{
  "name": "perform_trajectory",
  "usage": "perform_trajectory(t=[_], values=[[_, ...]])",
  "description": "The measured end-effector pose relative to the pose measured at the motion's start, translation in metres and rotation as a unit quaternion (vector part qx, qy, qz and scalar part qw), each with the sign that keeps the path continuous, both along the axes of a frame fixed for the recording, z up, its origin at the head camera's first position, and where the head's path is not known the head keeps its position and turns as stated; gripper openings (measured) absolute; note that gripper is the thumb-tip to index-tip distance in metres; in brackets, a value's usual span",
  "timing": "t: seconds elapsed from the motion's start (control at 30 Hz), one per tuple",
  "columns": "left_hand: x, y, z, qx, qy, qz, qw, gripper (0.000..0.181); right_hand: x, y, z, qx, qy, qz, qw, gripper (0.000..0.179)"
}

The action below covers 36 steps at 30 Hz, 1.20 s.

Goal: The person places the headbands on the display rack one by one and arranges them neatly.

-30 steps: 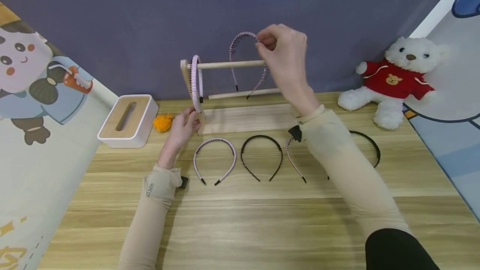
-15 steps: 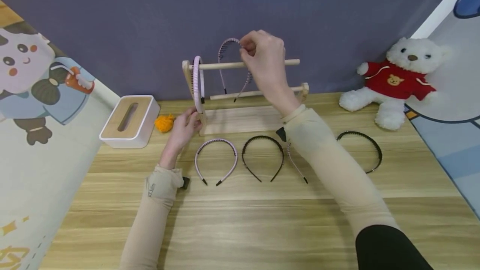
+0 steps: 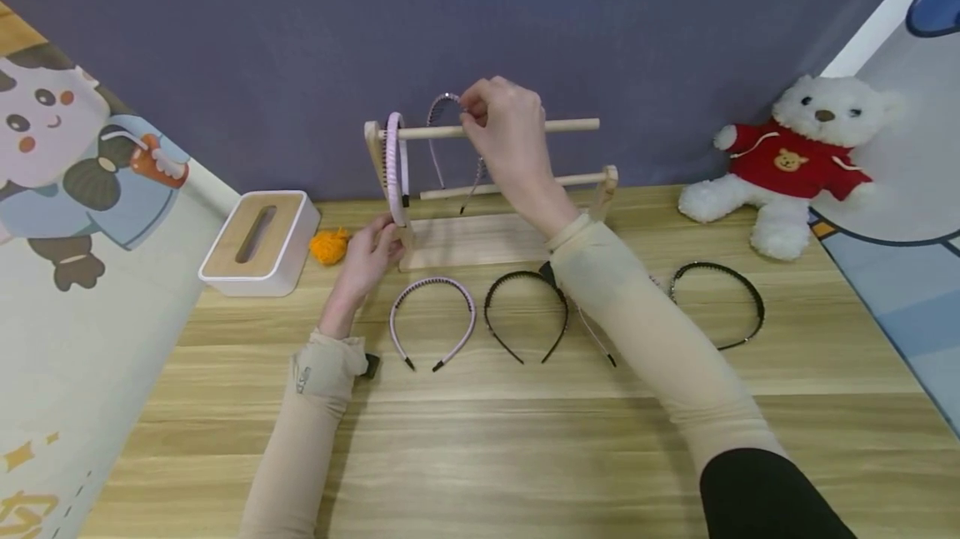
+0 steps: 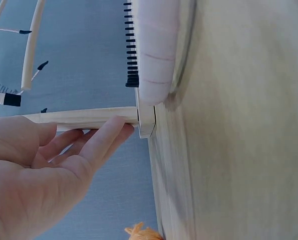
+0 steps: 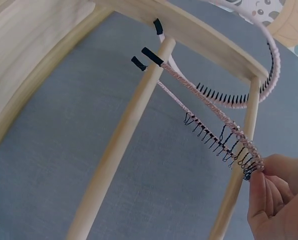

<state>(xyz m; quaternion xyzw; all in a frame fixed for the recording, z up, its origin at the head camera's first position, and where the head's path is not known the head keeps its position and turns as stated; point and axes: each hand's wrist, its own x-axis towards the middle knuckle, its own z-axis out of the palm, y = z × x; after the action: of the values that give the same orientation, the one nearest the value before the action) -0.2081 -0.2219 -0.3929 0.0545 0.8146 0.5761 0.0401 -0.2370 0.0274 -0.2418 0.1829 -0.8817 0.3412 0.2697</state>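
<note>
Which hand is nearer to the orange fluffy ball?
Left: the left hand is beside the orange fluffy ball; the right hand is farther, up at the rack's top rod.

white tissue box (image 3: 279, 252) (wood-topped) at left; orange tuft (image 3: 328, 247) just beside it; red-shirted teddy bear (image 3: 787, 160) sitting at right

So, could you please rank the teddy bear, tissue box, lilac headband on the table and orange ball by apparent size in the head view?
Largest to smallest:
Teddy bear
Tissue box
Lilac headband
Orange ball
</note>
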Motion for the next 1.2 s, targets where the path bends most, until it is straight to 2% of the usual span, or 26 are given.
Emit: perform_trajectory(t=[0.53, 1.2], values=[[0.000, 0.000, 0.000, 0.000, 0.005, 0.000, 1.0000, 0.048, 0.008, -0.019, -0.004, 0.036, 0.002, 0.014, 0.9993, 0.013], [-0.001, 0.001, -0.001, 0.010, -0.004, -0.002, 0.9999, 0.049, 0.014, -0.021, -0.008, 0.016, 0.016, 0.050, 0.9985, 0.019]])
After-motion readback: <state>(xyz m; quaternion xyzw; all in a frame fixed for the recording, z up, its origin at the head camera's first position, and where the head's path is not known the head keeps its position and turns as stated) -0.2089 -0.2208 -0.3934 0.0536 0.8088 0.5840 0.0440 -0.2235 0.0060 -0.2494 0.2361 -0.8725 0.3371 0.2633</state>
